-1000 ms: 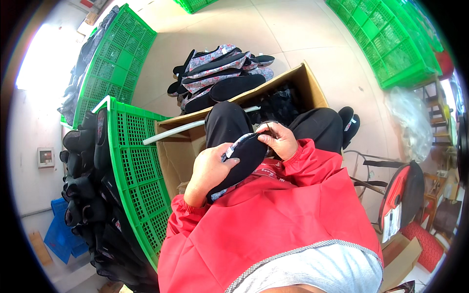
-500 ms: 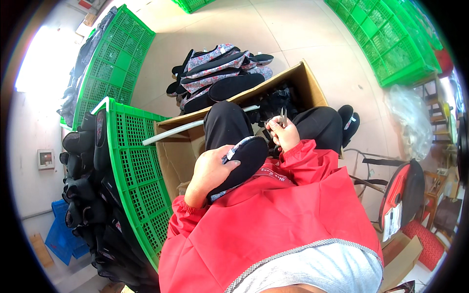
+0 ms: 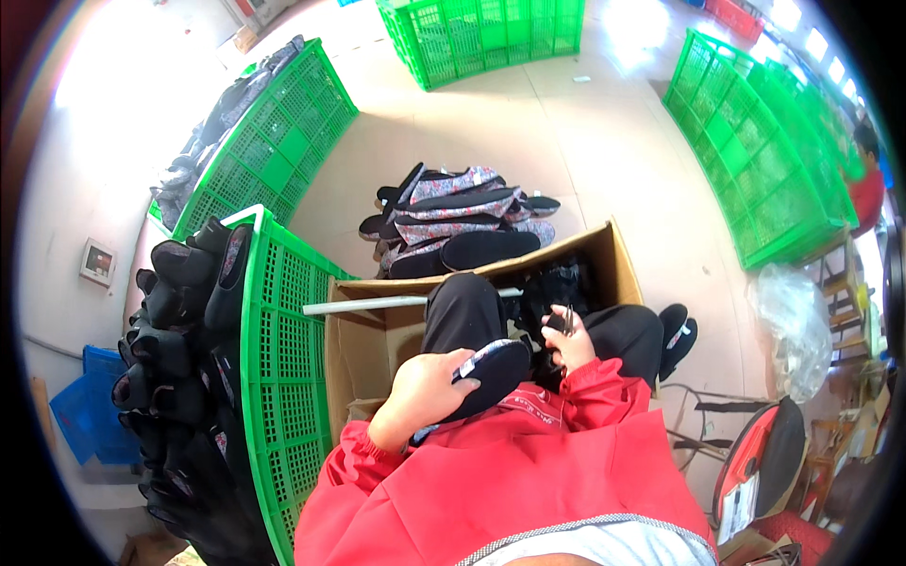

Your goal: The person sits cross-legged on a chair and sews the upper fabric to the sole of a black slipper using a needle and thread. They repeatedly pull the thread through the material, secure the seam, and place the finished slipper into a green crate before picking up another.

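My left hand [image 3: 427,391] grips a cloth shoe [image 3: 498,374] over my lap, its black sole facing up and a strip of floral fabric showing at the edge. The thumb presses on the sole, and the shoe's heel end is hidden under the hand and sleeve. To the right, apart from the shoe, my right hand [image 3: 572,345] is closed around small metal snips [image 3: 569,319], their tips pointing up. An open cardboard box [image 3: 621,269] stands at my knees with dark, crumpled pieces [image 3: 555,286] inside. A pale rod [image 3: 377,304] lies across it.
Beyond the box is a pile of floral, black-soled shoes [image 3: 472,219]. A green crate [image 3: 288,349] stands close at my left, black shoes [image 3: 175,377] beside it. More green crates [image 3: 486,38] stand farther off. At right are a plastic bag [image 3: 795,325] and a red-and-black round-backed chair [image 3: 758,467].
The view has tilted up, showing more of the far floor and crates. My left hand still holds the shoe; the snips in my right hand have turned slightly.
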{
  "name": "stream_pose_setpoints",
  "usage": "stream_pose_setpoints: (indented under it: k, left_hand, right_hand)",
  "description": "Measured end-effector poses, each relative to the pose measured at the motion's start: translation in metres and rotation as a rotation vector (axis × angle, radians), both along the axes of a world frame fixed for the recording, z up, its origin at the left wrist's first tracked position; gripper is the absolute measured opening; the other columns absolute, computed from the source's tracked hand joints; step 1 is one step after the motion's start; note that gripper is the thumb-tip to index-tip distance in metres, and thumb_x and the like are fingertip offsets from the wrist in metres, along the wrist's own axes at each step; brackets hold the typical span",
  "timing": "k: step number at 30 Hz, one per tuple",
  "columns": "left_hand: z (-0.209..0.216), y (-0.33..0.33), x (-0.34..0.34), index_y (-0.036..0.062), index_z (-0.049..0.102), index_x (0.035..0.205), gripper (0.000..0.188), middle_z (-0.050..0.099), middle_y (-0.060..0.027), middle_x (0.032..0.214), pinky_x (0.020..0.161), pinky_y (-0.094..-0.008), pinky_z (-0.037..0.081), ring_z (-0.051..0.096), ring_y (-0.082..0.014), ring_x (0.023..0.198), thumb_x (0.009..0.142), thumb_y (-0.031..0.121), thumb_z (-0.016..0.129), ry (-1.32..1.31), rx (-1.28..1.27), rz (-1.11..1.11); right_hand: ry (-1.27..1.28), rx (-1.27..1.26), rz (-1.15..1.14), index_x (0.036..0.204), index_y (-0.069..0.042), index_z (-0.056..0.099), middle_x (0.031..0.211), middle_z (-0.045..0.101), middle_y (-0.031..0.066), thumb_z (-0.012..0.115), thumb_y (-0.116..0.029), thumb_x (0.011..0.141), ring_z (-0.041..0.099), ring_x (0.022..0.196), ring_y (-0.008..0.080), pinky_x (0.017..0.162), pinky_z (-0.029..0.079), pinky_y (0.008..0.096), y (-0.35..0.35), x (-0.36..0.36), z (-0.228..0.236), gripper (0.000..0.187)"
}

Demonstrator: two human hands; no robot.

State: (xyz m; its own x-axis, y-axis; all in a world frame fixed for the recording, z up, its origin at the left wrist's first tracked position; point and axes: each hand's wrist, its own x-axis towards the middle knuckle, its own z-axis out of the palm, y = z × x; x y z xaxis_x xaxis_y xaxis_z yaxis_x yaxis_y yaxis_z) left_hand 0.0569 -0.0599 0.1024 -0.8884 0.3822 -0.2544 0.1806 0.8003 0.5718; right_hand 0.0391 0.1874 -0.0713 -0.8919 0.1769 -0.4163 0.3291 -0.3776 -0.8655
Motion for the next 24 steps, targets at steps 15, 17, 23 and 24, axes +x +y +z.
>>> stream_pose_setpoints:
  k: [15,17,23,24]
  left_hand:
    - [-0.007,0.02,-0.006,0.0158,0.066,0.117,0.041,0.06,-0.0056,0.099,0.082,-0.0378,0.044,0.056,-0.023,0.092,0.076,0.016,0.06,0.912,-0.058,-0.195]
    - [-0.012,0.026,-0.01,0.0186,0.066,0.118,0.043,0.06,-0.0072,0.105,0.085,-0.0402,0.045,0.056,-0.0243,0.099,0.075,0.016,0.06,0.905,-0.069,-0.229]
    - [-0.034,0.058,-0.022,0.0074,0.061,0.122,0.05,0.056,-0.0148,0.123,0.097,-0.0424,0.042,0.053,-0.0313,0.111,0.073,0.011,0.066,0.748,0.257,-0.324]
    - [-0.043,0.068,-0.025,0.0065,0.06,0.123,0.052,0.055,-0.0155,0.125,0.1,-0.0433,0.041,0.053,-0.0327,0.115,0.072,0.01,0.068,0.728,0.353,-0.302]
  right_hand:
    - [-0.134,-0.496,0.43,0.126,-0.006,0.053,0.095,0.07,0.0174,0.029,-0.047,0.104,0.049,0.045,0.0104,0.04,0.025,0.0219,0.001,0.008,0.076,0.052]
    - [0.007,-0.439,0.381,0.124,-0.006,0.055,0.093,0.069,0.0127,0.037,-0.046,0.102,0.047,0.048,0.0101,0.04,0.026,0.0219,0.01,0.005,0.073,0.049]
    - [0.161,-0.167,0.06,0.124,0.001,0.057,0.102,0.067,0.0071,0.059,-0.019,0.09,0.066,0.081,0.0148,0.065,0.053,0.0262,0.039,-0.005,0.074,0.039]
    - [0.227,-0.126,-0.022,0.124,0.002,0.056,0.104,0.067,0.0082,0.059,-0.018,0.089,0.066,0.084,0.0158,0.071,0.054,0.0279,0.045,-0.004,0.072,0.04]
